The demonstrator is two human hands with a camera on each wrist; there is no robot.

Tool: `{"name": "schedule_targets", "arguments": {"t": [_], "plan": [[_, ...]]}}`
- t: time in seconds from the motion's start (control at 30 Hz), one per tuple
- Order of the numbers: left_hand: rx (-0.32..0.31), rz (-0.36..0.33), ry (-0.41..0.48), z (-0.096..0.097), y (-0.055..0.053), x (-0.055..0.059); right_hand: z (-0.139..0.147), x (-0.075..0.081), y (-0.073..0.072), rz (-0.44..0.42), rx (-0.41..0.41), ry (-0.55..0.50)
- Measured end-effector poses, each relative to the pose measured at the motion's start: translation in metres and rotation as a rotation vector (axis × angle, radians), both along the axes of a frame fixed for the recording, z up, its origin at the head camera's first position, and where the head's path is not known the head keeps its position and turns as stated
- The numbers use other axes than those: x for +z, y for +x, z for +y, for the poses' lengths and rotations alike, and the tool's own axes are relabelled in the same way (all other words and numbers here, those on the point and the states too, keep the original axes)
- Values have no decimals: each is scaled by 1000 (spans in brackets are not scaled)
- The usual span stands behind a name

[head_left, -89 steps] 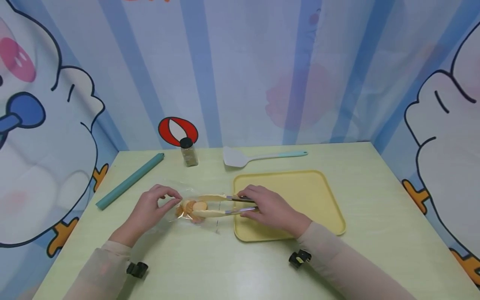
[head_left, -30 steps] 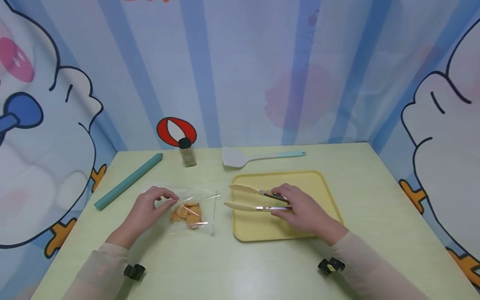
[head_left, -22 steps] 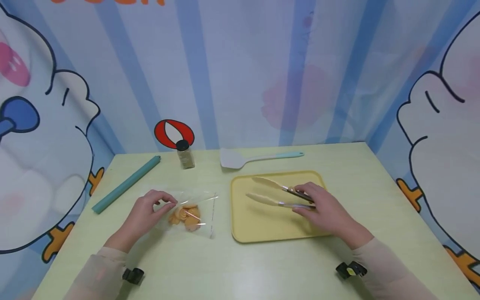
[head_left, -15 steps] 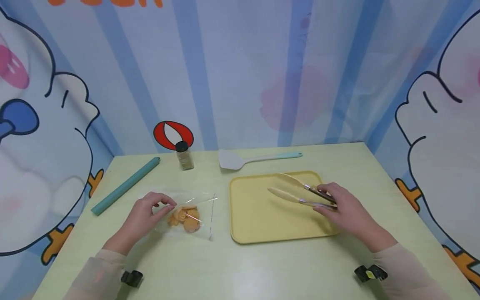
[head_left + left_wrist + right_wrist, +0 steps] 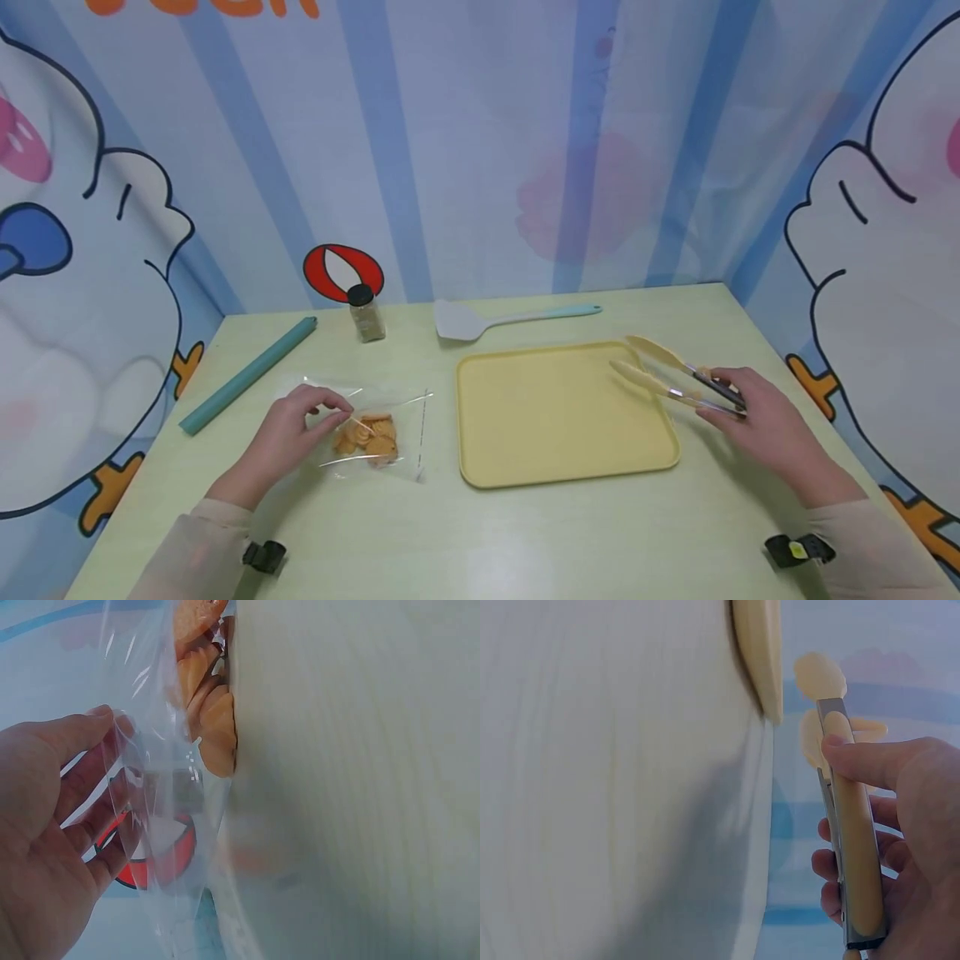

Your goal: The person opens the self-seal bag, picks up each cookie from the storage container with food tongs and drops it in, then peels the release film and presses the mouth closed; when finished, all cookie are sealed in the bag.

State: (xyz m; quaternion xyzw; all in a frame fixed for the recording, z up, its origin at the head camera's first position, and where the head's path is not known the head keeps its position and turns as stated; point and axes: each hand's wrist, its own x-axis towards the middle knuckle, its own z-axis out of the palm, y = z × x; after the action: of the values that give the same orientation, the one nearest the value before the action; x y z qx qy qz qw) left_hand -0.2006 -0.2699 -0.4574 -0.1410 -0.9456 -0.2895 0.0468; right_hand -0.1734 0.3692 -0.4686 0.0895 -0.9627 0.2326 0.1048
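On the left of the table lies a clear plastic bag (image 5: pixel 411 421) with several round orange-brown crackers (image 5: pixel 371 437) in it. My left hand (image 5: pixel 281 437) pinches the bag's upper left edge between thumb and fingers; the left wrist view has the film (image 5: pixel 154 757) lifted and the crackers (image 5: pixel 216 727) lower in the bag. My right hand (image 5: pixel 772 429) holds a pair of tongs (image 5: pixel 647 379) by the handles, tips spread apart over the tray's right edge. In the right wrist view the thumb lies along one handle (image 5: pixel 859 855), fingers around the other side.
A yellow tray (image 5: pixel 555 417) lies bare at the middle right. Behind it is a white spatula (image 5: pixel 461 322) with a mint handle. A spice jar (image 5: pixel 367 317) with a black lid stands at the back, and a green stick-like roll (image 5: pixel 251 375) lies at far left.
My right hand has drawn the tongs out of the bag and carried them rightward across the tray to its right side. The left hand stays pinching the bag.
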Motion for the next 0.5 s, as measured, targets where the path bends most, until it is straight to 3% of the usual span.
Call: {"name": "schedule_targets", "arguments": {"t": [0.3,0.5], "plan": [[13,-29,4,-1,1,2,32,-9,1,26,-64,30],[11,-30,8,-2,2,1,40,-12,3,-3,-92,50]]}}
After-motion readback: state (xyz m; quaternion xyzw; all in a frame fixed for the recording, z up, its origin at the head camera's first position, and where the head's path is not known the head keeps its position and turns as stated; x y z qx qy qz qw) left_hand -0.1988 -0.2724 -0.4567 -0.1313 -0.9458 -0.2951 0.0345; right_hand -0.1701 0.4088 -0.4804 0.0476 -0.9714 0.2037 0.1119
